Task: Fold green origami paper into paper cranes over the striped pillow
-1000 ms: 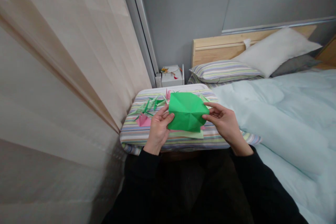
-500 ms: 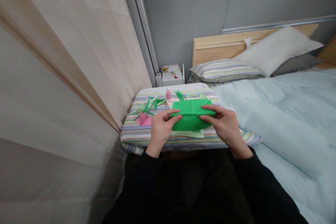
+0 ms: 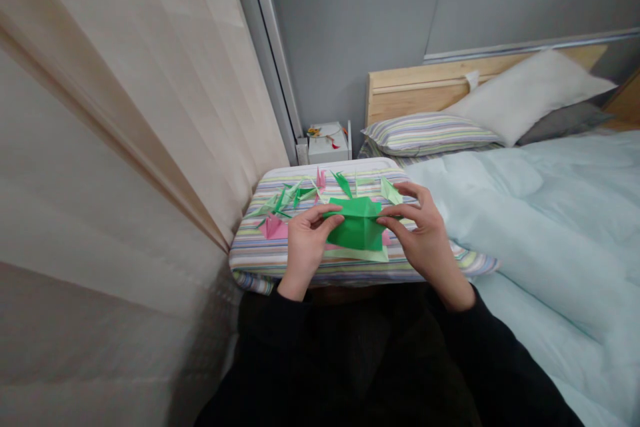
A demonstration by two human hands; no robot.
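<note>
Bright green creased paper sheet [image 3: 354, 235] held over striped-cloth-covered desk [image 3: 253, 259]; creased across, looks only partly folded. Left hand [image 3: 306, 247] grips one side, right hand [image 3: 425, 237] pinches other, thumb against finger. Done, by look: dark green pointed paper shape [image 3: 343, 184], pink folded paper shape [image 3: 275, 227], others beside. Seemingly left: flat pale green paper [image 3: 360, 255] below.
</note>
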